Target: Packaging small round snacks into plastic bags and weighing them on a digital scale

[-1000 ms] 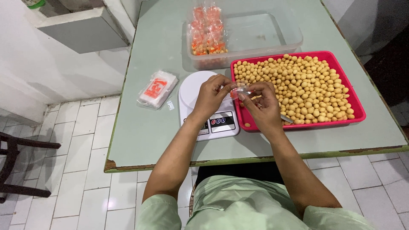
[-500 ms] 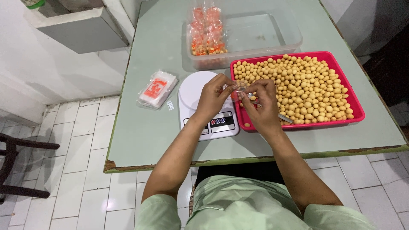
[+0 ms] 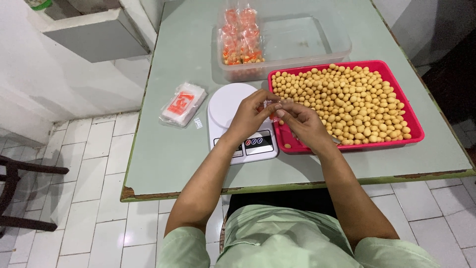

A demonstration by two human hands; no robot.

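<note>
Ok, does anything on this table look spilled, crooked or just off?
Little stands out. One stray yellow ball lies on the table just outside the red tray, by its near left corner. The table edge is chipped, bare wood showing at the left corner. Both hands, left hand and right hand, pinch a small clear packet.

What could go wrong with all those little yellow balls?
The red tray is heaped with round snack balls, and one ball already lies off it on the table, so more might roll away. Both hands pinch a small clear bag above the white scale; it could slip.
</note>
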